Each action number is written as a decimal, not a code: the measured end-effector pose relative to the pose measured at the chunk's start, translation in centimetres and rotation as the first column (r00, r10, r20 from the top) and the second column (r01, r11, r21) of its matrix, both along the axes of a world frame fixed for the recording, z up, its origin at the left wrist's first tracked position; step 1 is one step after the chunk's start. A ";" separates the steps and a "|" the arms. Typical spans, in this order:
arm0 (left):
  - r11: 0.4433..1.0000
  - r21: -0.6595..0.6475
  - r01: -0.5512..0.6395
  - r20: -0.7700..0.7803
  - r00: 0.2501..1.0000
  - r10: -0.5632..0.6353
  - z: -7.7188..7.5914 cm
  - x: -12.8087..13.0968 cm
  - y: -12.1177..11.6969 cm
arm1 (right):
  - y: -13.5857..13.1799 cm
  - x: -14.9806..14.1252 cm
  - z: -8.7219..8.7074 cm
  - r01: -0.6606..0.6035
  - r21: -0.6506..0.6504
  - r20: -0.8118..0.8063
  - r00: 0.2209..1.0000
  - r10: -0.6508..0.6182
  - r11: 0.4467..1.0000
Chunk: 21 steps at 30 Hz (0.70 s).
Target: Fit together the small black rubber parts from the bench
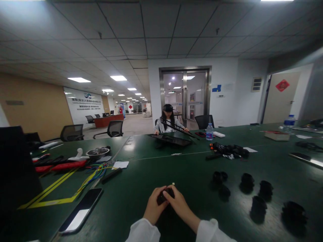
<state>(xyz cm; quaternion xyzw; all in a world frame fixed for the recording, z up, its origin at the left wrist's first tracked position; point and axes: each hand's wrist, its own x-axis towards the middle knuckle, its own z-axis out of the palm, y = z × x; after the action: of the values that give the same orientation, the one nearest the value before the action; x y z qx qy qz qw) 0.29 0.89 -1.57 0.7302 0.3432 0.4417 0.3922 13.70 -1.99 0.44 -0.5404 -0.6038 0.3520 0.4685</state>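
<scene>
Both my hands meet low in the middle of the head view, just above the green table [141, 181]. Between them is a small black part [166, 195], mostly covered by fingers, so its exact kind is hidden. My left hand [154, 205] curls round its left side. On the other side, my right hand [179, 203] wraps it, with the thumb across the front. To the right stand several black cylindrical parts [258, 206], with ridged or stepped outlines. A tiny pale piece [173, 184] shows at the fingertips of my right hand.
A phone [82, 210] lies at left, near yellow tape [54, 202] and coloured wires [94, 174]. Behind them sits a metal bowl [98, 152]. Across the table a person [168, 121] handles a dark flat panel [171, 139]. A water bottle [209, 131] and black clutter [229, 150] stand right.
</scene>
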 end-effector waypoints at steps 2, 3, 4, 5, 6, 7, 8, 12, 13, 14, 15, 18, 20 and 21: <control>1.000 -0.014 -0.001 0.009 1.000 0.001 -0.1 -0.1 0.1 | 0.1 0.2 0.0 -0.040 -0.054 -0.089 0.995 0.035 0.998; 1.000 -0.025 0.003 0.011 1.000 -0.003 -0.2 -0.2 0.2 | 0.2 0.4 0.0 -0.047 -0.081 -0.132 0.991 0.036 0.996; 0.999 -0.037 0.008 0.011 1.000 -0.007 -0.3 -0.3 0.3 | 0.3 0.6 -0.1 -0.049 -0.102 -0.169 0.985 0.031 0.994; 0.999 -0.051 0.014 0.012 1.000 -0.014 -0.4 -0.4 0.3 | 0.3 0.7 -0.1 -0.049 -0.113 -0.199 0.980 0.026 0.992; 0.997 -0.068 0.025 0.014 1.000 -0.024 -0.5 -0.4 0.4 | 0.3 0.9 -0.1 -0.052 -0.117 -0.222 0.975 0.025 0.992; 0.996 -0.086 0.036 0.019 0.999 -0.035 -0.5 -0.5 0.4 | 0.3 1.0 -0.1 -0.058 -0.121 -0.239 0.971 0.028 0.991; 0.993 -0.104 0.048 0.028 0.999 -0.046 -0.4 -0.6 0.3 | 0.2 1.1 0.1 -0.062 -0.125 -0.250 0.968 0.029 0.990; 0.987 -0.150 0.059 0.076 0.996 -0.048 0.0 -0.7 0.1 | -0.3 1.3 0.9 -0.057 -0.147 -0.265 0.964 0.017 0.987; 0.986 -0.158 0.049 0.090 0.995 -0.035 0.1 -0.8 0.0 | -0.4 1.3 1.1 -0.056 -0.151 -0.266 0.964 0.014 0.987; 0.985 -0.169 0.036 0.104 0.994 -0.019 0.2 -0.7 0.0 | -0.4 1.4 1.1 -0.056 -0.157 -0.268 0.963 0.012 0.986; 0.983 -0.180 0.022 0.118 0.993 -0.001 0.3 -0.7 0.0 | -0.4 1.4 1.1 -0.060 -0.161 -0.272 0.962 0.014 0.985; 0.977 -0.211 -0.029 0.141 0.988 0.060 0.3 -0.6 0.0 | 0.0 1.5 0.5 -0.065 -0.144 -0.288 0.958 0.021 0.987; 0.974 -0.217 -0.062 0.137 0.986 0.094 0.1 -0.5 0.0 | 0.3 1.6 0.1 -0.066 -0.121 -0.296 0.955 0.028 0.990; 0.972 -0.222 -0.076 0.130 0.986 0.107 0.1 -0.4 0.0 | 0.4 1.6 0.0 -0.068 -0.112 -0.299 0.954 0.031 0.991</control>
<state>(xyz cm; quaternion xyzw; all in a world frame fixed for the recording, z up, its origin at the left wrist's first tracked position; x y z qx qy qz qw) -0.09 0.92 -1.49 0.6335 0.3938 0.4702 0.4717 15.29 -1.57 0.40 -0.4937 -0.5177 0.4766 0.5110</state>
